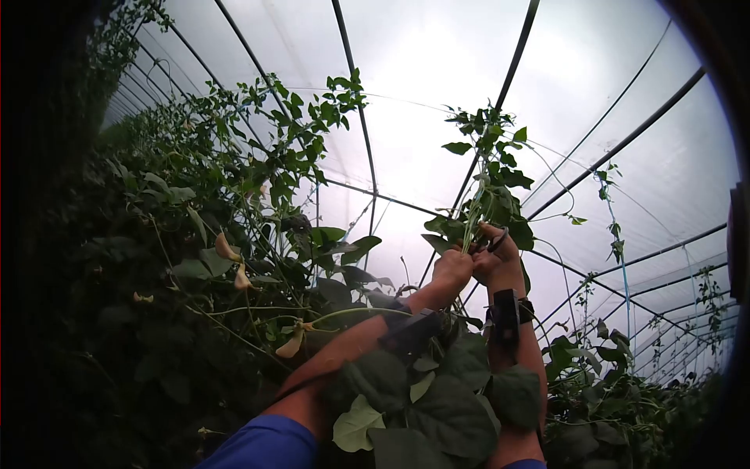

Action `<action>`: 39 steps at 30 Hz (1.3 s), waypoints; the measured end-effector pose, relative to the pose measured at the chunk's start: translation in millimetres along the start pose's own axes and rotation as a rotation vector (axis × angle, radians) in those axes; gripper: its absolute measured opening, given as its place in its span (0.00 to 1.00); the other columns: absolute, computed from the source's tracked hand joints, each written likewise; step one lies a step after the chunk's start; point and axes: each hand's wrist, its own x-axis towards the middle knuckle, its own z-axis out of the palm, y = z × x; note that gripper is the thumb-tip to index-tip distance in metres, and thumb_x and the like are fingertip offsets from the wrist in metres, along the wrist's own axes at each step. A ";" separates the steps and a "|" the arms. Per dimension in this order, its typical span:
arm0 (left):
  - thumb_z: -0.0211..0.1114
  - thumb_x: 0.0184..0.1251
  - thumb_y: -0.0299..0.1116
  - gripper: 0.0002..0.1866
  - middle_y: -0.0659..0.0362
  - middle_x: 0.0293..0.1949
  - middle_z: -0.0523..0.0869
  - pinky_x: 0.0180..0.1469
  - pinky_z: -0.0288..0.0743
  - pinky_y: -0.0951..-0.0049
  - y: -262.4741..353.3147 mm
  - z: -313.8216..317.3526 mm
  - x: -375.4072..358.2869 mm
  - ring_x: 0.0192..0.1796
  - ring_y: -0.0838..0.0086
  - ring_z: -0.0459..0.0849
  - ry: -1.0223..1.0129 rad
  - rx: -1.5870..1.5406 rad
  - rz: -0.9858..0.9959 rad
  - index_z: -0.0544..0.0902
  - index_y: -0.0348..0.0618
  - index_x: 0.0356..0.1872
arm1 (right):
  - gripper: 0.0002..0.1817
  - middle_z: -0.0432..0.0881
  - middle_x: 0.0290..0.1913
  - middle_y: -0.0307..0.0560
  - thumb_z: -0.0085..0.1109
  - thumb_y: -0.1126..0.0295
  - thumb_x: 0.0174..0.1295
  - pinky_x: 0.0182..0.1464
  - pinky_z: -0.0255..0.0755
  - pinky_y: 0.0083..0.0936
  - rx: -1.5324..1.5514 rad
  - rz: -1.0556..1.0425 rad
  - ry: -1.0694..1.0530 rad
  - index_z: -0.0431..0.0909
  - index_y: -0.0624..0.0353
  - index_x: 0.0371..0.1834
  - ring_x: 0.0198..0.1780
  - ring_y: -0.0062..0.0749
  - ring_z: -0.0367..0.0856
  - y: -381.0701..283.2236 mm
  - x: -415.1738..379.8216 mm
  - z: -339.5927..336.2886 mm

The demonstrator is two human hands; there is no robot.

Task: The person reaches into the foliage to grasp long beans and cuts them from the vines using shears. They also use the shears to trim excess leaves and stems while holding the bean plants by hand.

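High in front of me, my left hand (453,270) is closed around a bunch of bean vine stems (471,223). The vines rise from the fist to a leafy top (488,137). Right beside it, my right hand (500,262) is raised with its fingers curled, touching or nearly touching the left. A dark curved tool (498,241), perhaps a scissor handle, shows in the right hand; its blades are hidden among the leaves. Both wrists wear dark strapped devices. Large leaves (449,414) cover part of my forearms.
Dense bean plants with pale flowers (226,248) fill the left side. Dark greenhouse pipes (359,102) cross the translucent cover overhead. To the right, thin vines climb a blue string (625,273), and low foliage (609,414) spreads below.
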 end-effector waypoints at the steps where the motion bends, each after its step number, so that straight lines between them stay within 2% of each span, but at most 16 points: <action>1: 0.48 0.61 0.42 0.21 0.42 0.36 0.83 0.45 0.73 0.60 -9.0 8.8 3.7 0.42 0.53 0.81 0.042 0.002 0.044 0.82 0.33 0.37 | 0.18 0.77 0.35 0.63 0.56 0.61 0.60 0.35 0.77 0.48 -0.309 -0.490 -0.165 0.70 0.67 0.43 0.34 0.53 0.80 25.8 10.3 -21.3; 2: 0.50 0.61 0.41 0.20 0.45 0.32 0.84 0.39 0.73 0.63 -10.2 11.7 2.9 0.36 0.59 0.83 0.085 0.003 0.090 0.82 0.33 0.36 | 0.18 0.77 0.35 0.63 0.56 0.61 0.60 0.35 0.77 0.48 -0.309 -0.495 -0.168 0.70 0.67 0.43 0.34 0.53 0.80 21.7 13.5 -21.3; 4: 0.50 0.62 0.42 0.20 0.44 0.32 0.84 0.39 0.73 0.62 -13.5 15.8 2.3 0.37 0.58 0.83 0.067 -0.020 0.078 0.82 0.33 0.35 | 0.17 0.77 0.37 0.62 0.54 0.65 0.61 0.35 0.76 0.49 0.169 -0.023 0.031 0.67 0.68 0.44 0.33 0.55 0.79 14.4 19.2 -19.7; 5: 0.50 0.63 0.42 0.20 0.44 0.32 0.83 0.40 0.72 0.62 -11.0 15.5 -1.6 0.37 0.57 0.83 0.051 -0.043 0.063 0.82 0.33 0.34 | 0.17 0.77 0.37 0.62 0.54 0.65 0.61 0.35 0.76 0.49 0.170 -0.025 0.030 0.67 0.68 0.44 0.33 0.55 0.79 15.5 18.3 -20.3; 8: 0.45 0.64 0.44 0.23 0.41 0.40 0.83 0.51 0.72 0.56 3.1 12.8 -20.9 0.48 0.47 0.80 0.004 -0.006 0.040 0.83 0.36 0.39 | 0.21 0.79 0.40 0.53 0.60 0.82 0.53 0.38 0.77 0.25 -0.057 -0.233 0.115 0.67 0.71 0.51 0.40 0.36 0.82 27.7 8.1 -28.2; 9: 0.45 0.64 0.44 0.23 0.41 0.38 0.83 0.51 0.72 0.56 0.5 15.3 -19.8 0.46 0.47 0.81 0.013 0.032 0.075 0.83 0.36 0.36 | 0.16 0.80 0.37 0.54 0.58 0.74 0.58 0.36 0.77 0.28 0.082 -0.223 -0.089 0.70 0.69 0.47 0.36 0.38 0.82 63.3 64.1 -82.6; 10: 0.45 0.64 0.44 0.23 0.41 0.38 0.83 0.51 0.72 0.56 -0.1 16.7 -20.8 0.46 0.47 0.81 0.010 0.034 0.071 0.83 0.36 0.36 | 0.16 0.80 0.37 0.54 0.58 0.74 0.58 0.36 0.77 0.28 0.083 -0.221 -0.085 0.70 0.69 0.47 0.36 0.38 0.82 57.4 61.2 -76.4; 12: 0.46 0.64 0.44 0.22 0.40 0.37 0.83 0.50 0.72 0.55 -0.7 19.2 -23.3 0.45 0.46 0.81 0.050 0.091 0.127 0.83 0.36 0.35 | 0.14 0.80 0.35 0.57 0.52 0.68 0.62 0.38 0.78 0.33 0.341 0.155 0.168 0.71 0.67 0.45 0.35 0.43 0.81 35.9 50.9 -52.0; 17: 0.45 0.64 0.43 0.22 0.40 0.36 0.83 0.50 0.72 0.53 0.6 17.9 -23.0 0.45 0.45 0.81 0.061 0.032 0.044 0.83 0.36 0.34 | 0.16 0.78 0.37 0.65 0.48 0.65 0.64 0.44 0.76 0.49 0.205 0.375 -0.125 0.72 0.69 0.44 0.40 0.56 0.79 4.5 41.3 -37.9; 20: 0.45 0.64 0.43 0.22 0.40 0.37 0.83 0.50 0.72 0.53 -0.9 17.7 -24.0 0.45 0.44 0.80 0.076 0.019 0.032 0.83 0.36 0.35 | 0.15 0.77 0.35 0.61 0.50 0.62 0.64 0.36 0.77 0.47 0.275 0.386 0.078 0.70 0.65 0.41 0.34 0.58 0.79 16.2 58.5 -39.7; 21: 0.45 0.64 0.43 0.22 0.40 0.38 0.83 0.49 0.72 0.53 2.9 15.6 -29.1 0.45 0.44 0.80 0.075 0.033 0.043 0.83 0.36 0.36 | 0.13 0.76 0.30 0.56 0.51 0.64 0.62 0.30 0.74 0.37 0.331 0.268 0.142 0.71 0.66 0.36 0.30 0.48 0.78 23.1 57.3 -34.8; 22: 0.45 0.64 0.43 0.22 0.40 0.38 0.83 0.49 0.72 0.53 5.9 13.9 -31.9 0.45 0.44 0.80 0.074 0.048 0.058 0.82 0.36 0.37 | 0.13 0.76 0.30 0.56 0.51 0.64 0.62 0.30 0.74 0.37 0.331 0.265 0.137 0.71 0.66 0.36 0.30 0.48 0.78 29.2 47.6 -35.6; 24: 0.45 0.66 0.43 0.21 0.40 0.39 0.83 0.49 0.72 0.53 -2.4 20.1 -28.3 0.45 0.44 0.80 0.093 0.092 0.103 0.82 0.37 0.37 | 0.12 0.74 0.27 0.48 0.46 0.67 0.63 0.32 0.73 0.29 0.207 -0.107 0.081 0.73 0.66 0.35 0.28 0.34 0.75 28.6 8.0 -24.5; 25: 0.45 0.66 0.43 0.21 0.40 0.40 0.82 0.49 0.72 0.53 -3.4 20.9 -25.9 0.45 0.45 0.80 0.082 0.153 0.138 0.82 0.38 0.37 | 0.10 0.69 0.22 0.40 0.46 0.68 0.63 0.25 0.65 0.22 0.341 0.063 0.098 0.70 0.63 0.29 0.21 0.23 0.66 26.4 20.4 -27.0; 35: 0.48 0.67 0.40 0.17 0.40 0.33 0.83 0.42 0.75 0.51 0.4 31.9 -46.0 0.39 0.45 0.81 0.154 0.192 0.368 0.80 0.37 0.32 | 0.09 0.60 0.15 0.35 0.45 0.75 0.59 0.21 0.56 0.21 0.215 0.079 0.250 0.64 0.56 0.20 0.16 0.21 0.58 9.3 10.8 -32.1; 39: 0.48 0.66 0.39 0.16 0.40 0.30 0.82 0.40 0.75 0.52 4.1 30.5 -50.8 0.36 0.46 0.82 0.154 0.177 0.431 0.80 0.37 0.31 | 0.10 0.65 0.17 0.41 0.50 0.81 0.54 0.16 0.55 0.22 0.287 -0.003 0.232 0.62 0.58 0.19 0.14 0.23 0.61 9.5 10.0 -40.3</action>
